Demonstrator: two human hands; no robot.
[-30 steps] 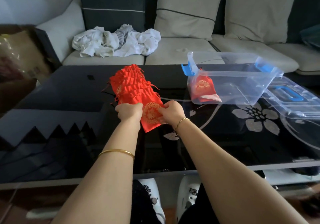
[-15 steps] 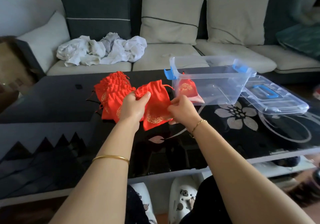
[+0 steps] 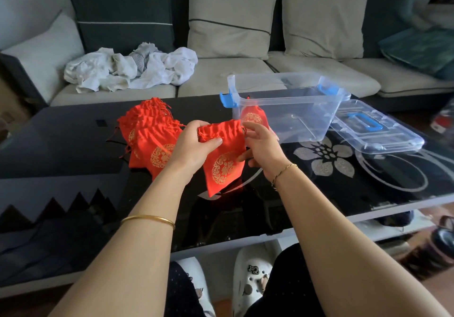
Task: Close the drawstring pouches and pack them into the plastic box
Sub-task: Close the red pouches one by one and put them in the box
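Red pouch [image 3: 224, 162]: left hand [image 3: 194, 144] grips gathered top, right hand [image 3: 264, 149] pinches opposite end. Plastic box [image 3: 307, 117] just beyond right hand; pouch pile [image 3: 147, 130] behind left hand.

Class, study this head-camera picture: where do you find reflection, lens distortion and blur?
Head view: the glossy table mirrors the held pouch as a red smear below it; head view: wide-angle bending bows the sofa and the table's edges; head view: light is soft, bottom right corner blurred.
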